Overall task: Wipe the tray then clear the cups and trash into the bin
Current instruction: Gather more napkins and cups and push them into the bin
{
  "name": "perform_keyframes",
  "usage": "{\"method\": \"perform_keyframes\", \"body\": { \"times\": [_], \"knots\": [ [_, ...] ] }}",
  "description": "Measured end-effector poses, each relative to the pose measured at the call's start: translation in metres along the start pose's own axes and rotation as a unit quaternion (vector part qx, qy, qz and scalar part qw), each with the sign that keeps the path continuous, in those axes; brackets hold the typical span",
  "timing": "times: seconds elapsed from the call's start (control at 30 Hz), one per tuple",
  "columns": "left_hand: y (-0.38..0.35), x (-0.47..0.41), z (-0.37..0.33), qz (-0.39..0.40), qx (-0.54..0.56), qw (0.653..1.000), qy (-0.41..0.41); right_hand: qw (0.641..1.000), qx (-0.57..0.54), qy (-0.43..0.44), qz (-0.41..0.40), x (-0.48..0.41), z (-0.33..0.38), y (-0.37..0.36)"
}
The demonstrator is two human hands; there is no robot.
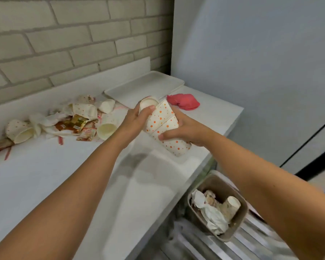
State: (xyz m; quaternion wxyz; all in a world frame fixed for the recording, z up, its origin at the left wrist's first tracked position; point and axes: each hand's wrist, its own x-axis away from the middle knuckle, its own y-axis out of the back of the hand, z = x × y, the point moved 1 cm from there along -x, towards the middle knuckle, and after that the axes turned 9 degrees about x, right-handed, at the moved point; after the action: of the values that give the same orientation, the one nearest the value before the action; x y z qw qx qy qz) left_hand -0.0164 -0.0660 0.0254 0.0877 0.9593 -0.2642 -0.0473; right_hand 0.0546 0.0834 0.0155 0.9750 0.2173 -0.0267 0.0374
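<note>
Left hand and right hand both grip a nested stack of orange-dotted white paper cups over the tabletop; the white rectangular tray beyond looks wiped, the brown square bin below-right is part-filled, and crushed cups and wrappers remain to the left.

Tray: white, rectangular, low rim, lying flat at the far right corner of the counter.

Cloth: red, crumpled, just beside the tray's near edge.

Stack of cups: white paper with orange dots, nested and tilted, upper end toward the tray. It is held over the counter near its right edge. Left hand grips the upper end, right hand wraps the lower part.

Loose cup: on its side at mid-counter, mouth toward the front edge. Second cup: on its side near the left edge.

Trash: wrappers, napkins and crushed cups strewn between those two cups, toward the back edge.

Bin: brown, on the floor below the counter's right edge, holding crumpled paper and a cup.
</note>
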Motion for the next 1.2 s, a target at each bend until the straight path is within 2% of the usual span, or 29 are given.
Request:
{"method": "perform_keyframes", "body": {
  "times": [0.13,0.27,0.43,0.53,0.63,0.73,0.9,1.07,1.2],
  "knots": [
    [-0.078,-0.009,-0.008,-0.008,0.017,1.000,0.003,0.998,0.007,-0.010,-0.068,0.049,-0.027,0.049],
    [-0.145,-0.011,-0.011,-0.032,-0.022,0.999,0.004,0.992,-0.011,-0.041,-0.117,0.092,-0.056,0.086],
    [-0.197,-0.009,0.004,-0.038,-0.008,0.997,0.066,0.986,-0.039,-0.080,-0.144,0.130,-0.111,0.107],
    [-0.214,-0.006,0.018,-0.058,-0.038,0.995,0.073,0.978,-0.067,-0.108,-0.168,0.144,-0.153,0.108],
    [-0.224,0.001,0.025,-0.081,-0.113,0.989,0.046,0.958,-0.119,-0.156,-0.212,0.149,-0.196,0.095],
    [-0.234,0.013,0.032,-0.060,-0.206,0.977,0.008,0.942,-0.147,-0.183,-0.240,0.147,-0.231,0.074],
    [-0.238,0.032,0.050,-0.026,-0.312,0.950,0.002,0.931,-0.174,-0.207,-0.246,0.132,-0.276,0.039],
    [-0.238,0.049,0.071,0.010,-0.333,0.943,0.004,0.930,-0.119,-0.266,-0.222,0.122,-0.310,0.023],
    [-0.241,0.054,0.090,0.029,-0.353,0.935,0.014,0.920,-0.033,-0.302,-0.247,0.120,-0.315,0.034]
  ]
}}
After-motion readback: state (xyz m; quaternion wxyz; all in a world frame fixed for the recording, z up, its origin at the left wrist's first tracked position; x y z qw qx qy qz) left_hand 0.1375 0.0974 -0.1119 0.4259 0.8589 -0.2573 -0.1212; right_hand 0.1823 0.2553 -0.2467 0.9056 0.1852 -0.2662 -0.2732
